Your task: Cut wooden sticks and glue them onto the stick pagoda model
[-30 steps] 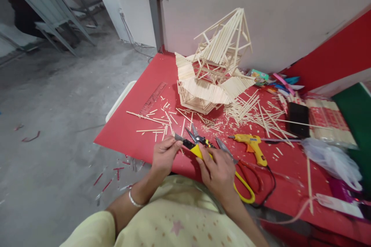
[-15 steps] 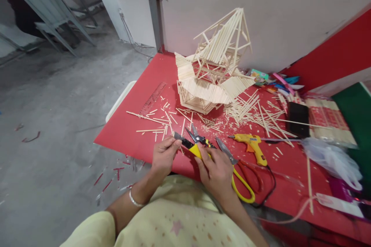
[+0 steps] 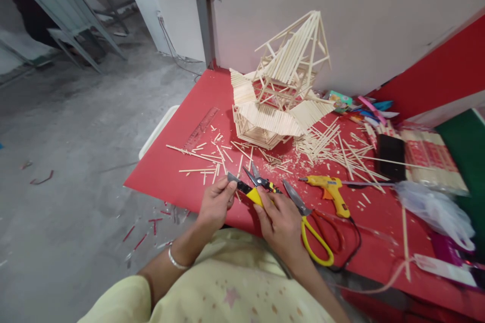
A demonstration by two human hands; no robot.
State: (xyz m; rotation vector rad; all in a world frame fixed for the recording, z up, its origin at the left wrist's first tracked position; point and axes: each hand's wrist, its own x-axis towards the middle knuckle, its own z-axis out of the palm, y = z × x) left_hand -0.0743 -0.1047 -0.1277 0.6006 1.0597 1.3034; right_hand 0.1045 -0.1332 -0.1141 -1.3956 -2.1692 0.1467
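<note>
My right hand [image 3: 282, 217] is wrapped round a yellow and black utility knife [image 3: 253, 195], its blade pointing left. Close to the blade tip, my left hand [image 3: 216, 202] pinches with thumb and forefinger; what is between them is too small to make out. Just beyond the knife lies a pair of snips [image 3: 258, 177] with black and yellow handles, jaws apart. Large scissors [image 3: 316, 242] with a yellow and a red handle rest beside my right hand. Farther back on the red table [image 3: 166, 174] stands a tiered model made of wooden sticks [image 3: 271, 118].
Loose sticks [image 3: 322, 144] and shavings lie around the model. To the right are a yellow glue gun [image 3: 328, 189], a black phone [image 3: 391, 156], packs of sticks [image 3: 430, 159] and a plastic bag [image 3: 435, 212]. A clear ruler [image 3: 200, 128] lies left. Behind the model rises a wall [image 3: 359, 20].
Both hands and the knife hold nearly the same pose. The whole view has shifted very slightly; nothing was taken up or let go.
</note>
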